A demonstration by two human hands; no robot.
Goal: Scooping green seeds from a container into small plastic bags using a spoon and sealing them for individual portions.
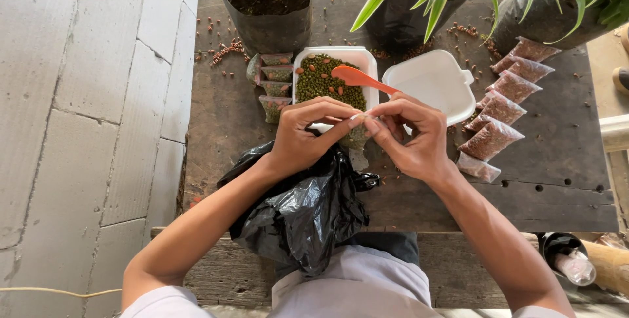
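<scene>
1. Both hands meet above the middle of the wooden table (pixel 563 193): the left hand (pixel 304 134) and the right hand (pixel 409 138) pinch with thumb and fingertips the top edge of a small clear packet (pixel 356 138) of green beans.
2. Only a sliver of that packet shows between and below the fingers; whether its mouth is sealed cannot be told.
3. The packet hangs just in front of the near rim of a white foam tray (pixel 367 59), which holds green mung beans mixed with a few reddish ones.
4. An orange plastic spoon (pixel 357 77) lies in the tray, its handle running toward the right hand's fingers.
5. The tray's hinged white lid (pixel 436 82) lies open to the right, partly covered by the right hand.
6. A crumpled black plastic bag (pixel 304 213) lies under the left wrist and spills over the table edge; what it contains is hidden.
7. Filled green packets (pixel 275 85) are stacked just left of the tray.
8. A row of packets with reddish-brown seeds (pixel 501 112) runs along the right side.
9. Three black potted plants (pixel 265 3) stand at the far edge, cut off by the top of the view.
10. Loose reddish seeds (pixel 226 49) are scattered near the pots.
</scene>
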